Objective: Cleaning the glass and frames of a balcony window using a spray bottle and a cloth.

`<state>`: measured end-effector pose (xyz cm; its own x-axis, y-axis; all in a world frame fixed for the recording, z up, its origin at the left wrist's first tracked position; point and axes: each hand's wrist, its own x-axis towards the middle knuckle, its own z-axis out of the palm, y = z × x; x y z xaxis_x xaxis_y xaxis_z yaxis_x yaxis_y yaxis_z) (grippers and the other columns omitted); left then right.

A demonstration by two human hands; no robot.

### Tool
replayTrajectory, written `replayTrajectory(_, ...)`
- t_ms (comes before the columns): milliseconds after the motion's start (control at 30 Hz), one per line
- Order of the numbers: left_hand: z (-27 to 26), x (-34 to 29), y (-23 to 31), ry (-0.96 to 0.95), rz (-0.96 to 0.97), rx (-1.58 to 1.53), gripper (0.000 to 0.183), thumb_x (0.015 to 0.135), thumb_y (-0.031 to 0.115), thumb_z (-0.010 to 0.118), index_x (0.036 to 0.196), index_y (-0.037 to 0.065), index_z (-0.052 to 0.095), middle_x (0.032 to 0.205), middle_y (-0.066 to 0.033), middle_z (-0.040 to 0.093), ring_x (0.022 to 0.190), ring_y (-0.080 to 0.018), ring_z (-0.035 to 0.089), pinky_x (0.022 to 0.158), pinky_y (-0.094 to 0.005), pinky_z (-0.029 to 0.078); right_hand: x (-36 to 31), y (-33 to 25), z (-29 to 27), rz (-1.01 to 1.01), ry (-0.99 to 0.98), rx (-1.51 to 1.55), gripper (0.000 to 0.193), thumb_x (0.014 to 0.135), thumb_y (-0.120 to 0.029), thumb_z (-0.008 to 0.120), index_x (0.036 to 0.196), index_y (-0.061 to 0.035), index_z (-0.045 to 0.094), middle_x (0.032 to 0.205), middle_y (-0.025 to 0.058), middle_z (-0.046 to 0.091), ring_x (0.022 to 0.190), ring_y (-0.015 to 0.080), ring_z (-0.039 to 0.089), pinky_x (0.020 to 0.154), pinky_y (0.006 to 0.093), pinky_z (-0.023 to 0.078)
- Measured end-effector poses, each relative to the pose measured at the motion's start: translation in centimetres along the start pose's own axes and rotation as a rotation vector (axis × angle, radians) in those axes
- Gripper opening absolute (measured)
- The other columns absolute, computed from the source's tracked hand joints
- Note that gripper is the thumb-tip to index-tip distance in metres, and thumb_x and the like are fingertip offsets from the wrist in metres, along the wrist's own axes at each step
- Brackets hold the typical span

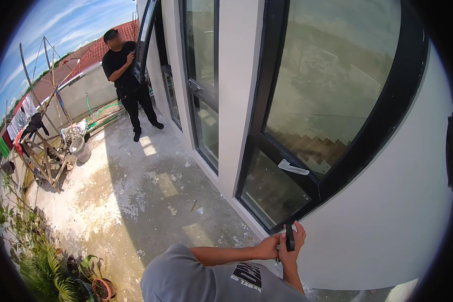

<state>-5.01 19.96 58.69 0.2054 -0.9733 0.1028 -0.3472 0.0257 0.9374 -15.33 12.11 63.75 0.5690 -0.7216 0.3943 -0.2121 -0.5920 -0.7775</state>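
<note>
Both my hands meet in front of my grey shirt (201, 277), beside the lower corner of a black-framed window (332, 90). Upright in my right hand (293, 251) is a slim black object (290, 237) with a rounded end; its kind I cannot make out. My right fingers wrap round it. My left hand (266, 248) is closed and pressed against the right one, its fingertips partly hidden. Whatever it grips there, if anything, does not show. A pale strip (293, 167) sticks out on the window's crossbar above my hands.
A person in black (128, 75) stands at the far left, a hand at an outward-opened window sash (145, 40). Along the left are a wooden sawhorse-like stand (48, 161), a bucket (80, 150), green hoses (105, 108) and potted plants (103, 289). A white wall (382, 236) runs along the right.
</note>
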Motion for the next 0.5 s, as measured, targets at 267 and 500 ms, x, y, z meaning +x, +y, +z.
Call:
replayTrajectory(267,0.8,0.0,-3.1,0.171,0.065,-0.43,0.051,0.081,0.016,0.073,0.126,-0.003,0.06,0.106,-0.016,0.072,0.101,-0.0245,0.069,0.087,-0.0387,0.053,0.9,-1.4,0.2,-0.022,-0.286,-0.228,0.072,0.073,-0.041,0.086,0.129,-0.0015,0.063,0.146,0.018,0.051,0.139,0.0366,0.041,0.116,0.0561,0.021)
replayTrajectory(500,-6.5,0.2,-0.3,-0.138,-0.218,-0.509,0.056,0.067,-0.001,0.065,0.122,-0.002,0.063,0.101,-0.0078,0.067,0.088,-0.0155,0.061,0.082,-0.0306,0.053,0.1,2.1,-3.5,0.3,-0.514,0.126,0.079,0.069,-0.031,0.091,0.135,-0.0006,0.058,0.122,0.0165,0.066,0.119,0.0297,0.059,0.106,0.0409,0.041)
